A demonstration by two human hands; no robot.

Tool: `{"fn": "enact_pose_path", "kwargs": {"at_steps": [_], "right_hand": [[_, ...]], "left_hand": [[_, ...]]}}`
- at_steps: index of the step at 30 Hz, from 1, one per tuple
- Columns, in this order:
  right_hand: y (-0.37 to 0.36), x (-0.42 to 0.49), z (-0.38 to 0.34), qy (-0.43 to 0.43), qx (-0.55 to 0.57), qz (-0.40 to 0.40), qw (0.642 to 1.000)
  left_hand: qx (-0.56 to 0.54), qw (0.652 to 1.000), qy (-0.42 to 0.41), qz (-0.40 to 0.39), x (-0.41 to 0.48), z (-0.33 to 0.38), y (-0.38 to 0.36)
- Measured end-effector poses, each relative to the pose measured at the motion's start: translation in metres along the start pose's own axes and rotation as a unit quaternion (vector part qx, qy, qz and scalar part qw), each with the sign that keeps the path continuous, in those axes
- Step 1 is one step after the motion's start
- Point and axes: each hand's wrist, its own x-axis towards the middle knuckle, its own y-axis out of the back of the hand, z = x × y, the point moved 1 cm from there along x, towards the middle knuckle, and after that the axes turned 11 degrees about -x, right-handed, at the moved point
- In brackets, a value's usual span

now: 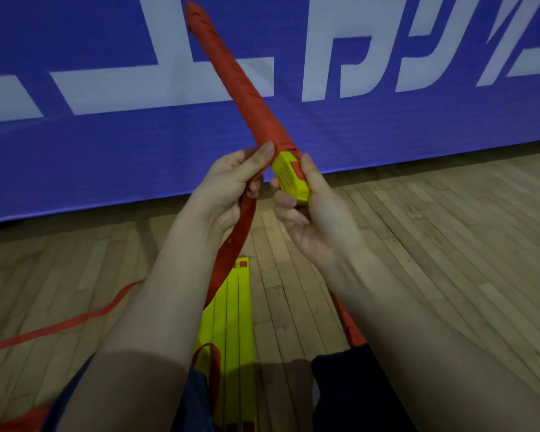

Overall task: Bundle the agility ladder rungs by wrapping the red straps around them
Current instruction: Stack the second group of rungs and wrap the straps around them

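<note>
A bundle of yellow ladder rungs [290, 177] points up and away from me, almost wholly wound in red strap [231, 73]; only its near yellow end shows. My right hand [312, 213] grips that bare end. My left hand [228, 188] pinches the loose red strap [234, 244] right where the winding stops, thumb pressed against the wrap. The strap hangs down from this hand between my forearms. A second stack of yellow rungs [231, 322] lies flat on the floor below my hands.
A blue banner [106, 157] with white lettering stands right ahead on the wooden floor [434, 238]. More red strap [53, 327] trails across the floor to the left, and another length [349, 325] runs under my right forearm. My dark-clothed legs [349, 385] fill the bottom edge.
</note>
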Motion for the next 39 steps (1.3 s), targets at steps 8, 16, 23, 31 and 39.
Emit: {"fn": "enact_pose_path", "kwargs": {"at_steps": [8, 16, 23, 31, 39], "right_hand": [[0.002, 0.005, 0.017, -0.186, 0.142, -0.19, 0.953], [0.003, 0.003, 0.015, 0.093, -0.449, 0.071, 0.886], [0.002, 0.003, 0.019, 0.113, -0.343, -0.013, 0.932], [-0.009, -0.006, 0.008, 0.086, -0.154, -0.112, 0.978], [-0.008, -0.006, 0.003, -0.055, -0.034, -0.153, 0.986]], "left_hand": [[-0.003, 0.997, -0.031, -0.076, -0.01, 0.013, 0.002], [0.159, 0.98, -0.085, 0.09, -0.008, 0.012, 0.007], [0.24, 0.961, -0.11, 0.078, -0.012, 0.018, 0.005], [0.051, 0.998, 0.018, -0.026, -0.012, 0.008, 0.005], [-0.027, 0.998, 0.063, -0.008, -0.013, -0.005, -0.003]]}}
